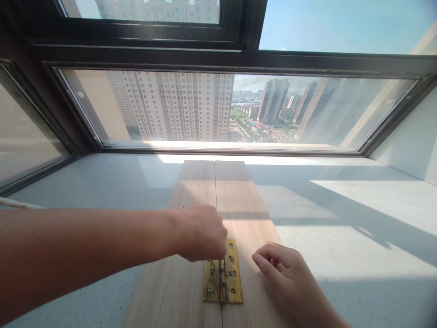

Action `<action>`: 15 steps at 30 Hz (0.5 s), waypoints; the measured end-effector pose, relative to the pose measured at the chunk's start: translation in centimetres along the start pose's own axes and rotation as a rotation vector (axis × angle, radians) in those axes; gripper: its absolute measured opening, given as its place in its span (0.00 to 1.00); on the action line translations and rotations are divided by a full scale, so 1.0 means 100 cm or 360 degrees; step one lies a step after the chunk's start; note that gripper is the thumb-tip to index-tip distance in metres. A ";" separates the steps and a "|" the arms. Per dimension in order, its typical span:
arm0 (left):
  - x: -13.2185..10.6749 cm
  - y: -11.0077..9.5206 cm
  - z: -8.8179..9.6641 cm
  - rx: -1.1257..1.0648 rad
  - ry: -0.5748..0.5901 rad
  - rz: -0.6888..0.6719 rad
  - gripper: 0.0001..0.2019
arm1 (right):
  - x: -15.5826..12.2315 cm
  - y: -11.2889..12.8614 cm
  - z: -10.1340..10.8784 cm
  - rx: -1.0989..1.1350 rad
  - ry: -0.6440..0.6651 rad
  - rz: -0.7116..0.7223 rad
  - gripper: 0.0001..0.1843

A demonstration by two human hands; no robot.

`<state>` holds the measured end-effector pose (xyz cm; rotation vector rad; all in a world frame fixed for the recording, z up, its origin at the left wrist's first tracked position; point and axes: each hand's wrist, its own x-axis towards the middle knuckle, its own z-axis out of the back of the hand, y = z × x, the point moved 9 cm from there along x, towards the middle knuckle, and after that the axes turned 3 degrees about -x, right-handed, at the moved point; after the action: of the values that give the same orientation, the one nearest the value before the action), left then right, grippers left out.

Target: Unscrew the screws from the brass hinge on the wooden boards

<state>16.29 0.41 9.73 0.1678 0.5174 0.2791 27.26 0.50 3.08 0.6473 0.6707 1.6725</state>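
Observation:
A worn brass hinge (235, 294) lies open and flat across the seam between two pale wooden boards (191, 182) (235, 182). A cross-head screw (209, 288) sits in the lower hole of its left leaf; the right leaf's holes show dark, with no screw heads visible. My left hand (205, 233) is closed in a fist over the hinge's upper left part and hides it. Whatever those fingers hold is out of sight. Beside the hinge, my right hand (285, 269) rests at the right board's edge, fingers curled and thumb near the index fingertip; its contents are hidden.
Both boards lie on a pale, speckled window sill (341, 246) crossed by sun and shadow. Beyond them stands a dark window frame (218, 152), with tall buildings outside. A thin white rod or cord (17, 203) shows at the far left.

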 end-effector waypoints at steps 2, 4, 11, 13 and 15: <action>0.002 0.002 -0.002 -0.0087 0.0060 0.0080 0.06 | 0.000 0.001 -0.001 0.0015 0.0013 0.0012 0.19; 0.004 0.005 -0.004 -0.0159 0.0115 0.0163 0.04 | -0.001 0.002 -0.001 0.0014 0.0019 0.0023 0.19; 0.003 0.024 -0.006 -0.0344 0.0179 0.0482 0.09 | -0.002 0.005 0.002 0.0000 -0.0001 0.0074 0.18; 0.002 0.022 -0.007 -0.0291 0.0158 0.0477 0.07 | -0.002 0.005 0.003 0.0003 -0.0004 0.0084 0.18; 0.003 0.014 -0.012 -0.0161 0.0118 0.0377 0.03 | -0.002 0.005 0.004 0.0007 -0.0010 0.0088 0.19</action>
<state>15.64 1.89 8.90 0.1203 0.5563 0.5433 27.23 0.21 3.72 0.6791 0.6574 1.7196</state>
